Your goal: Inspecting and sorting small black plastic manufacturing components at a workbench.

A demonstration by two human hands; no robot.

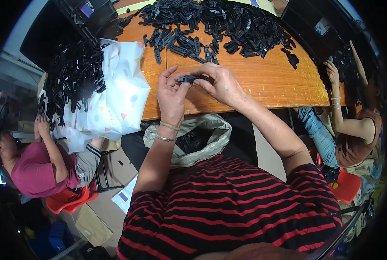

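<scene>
While the left hand (171, 94) and right hand (223, 83) pinch one small black piece (191, 79) above the table (280, 82), similar pieces (250, 30) lie heaped along its far side.

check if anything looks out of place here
Yes: a small dark object lies alone on the floor, left of the open sack, while the black pieces are heaped up on the table. It is too small to tell whether it is a dropped piece.
</scene>
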